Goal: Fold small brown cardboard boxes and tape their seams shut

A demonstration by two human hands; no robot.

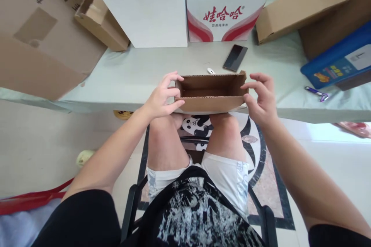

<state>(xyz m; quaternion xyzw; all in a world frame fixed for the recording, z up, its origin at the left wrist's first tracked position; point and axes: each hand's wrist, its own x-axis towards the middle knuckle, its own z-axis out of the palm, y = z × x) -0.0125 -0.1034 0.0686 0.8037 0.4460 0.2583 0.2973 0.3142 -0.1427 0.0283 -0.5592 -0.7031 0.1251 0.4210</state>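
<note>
presently, the left hand (164,98) and right hand (261,99) grip opposite ends of an open-topped cardboard box (213,103) with bent fingers (174,92), near the phone (235,58).

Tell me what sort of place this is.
Likely a makeshift workspace in a home or small storeroom; I can't tell which. A cloth-covered table bears white cartons and a large brown carton, with a small open cardboard box at its near edge.

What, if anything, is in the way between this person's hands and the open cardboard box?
Nothing visible: the left hand holds the left end of the open cardboard box, and the right hand has its fingers on the right end. The phone lies beyond the box, not between it and either hand.
</note>
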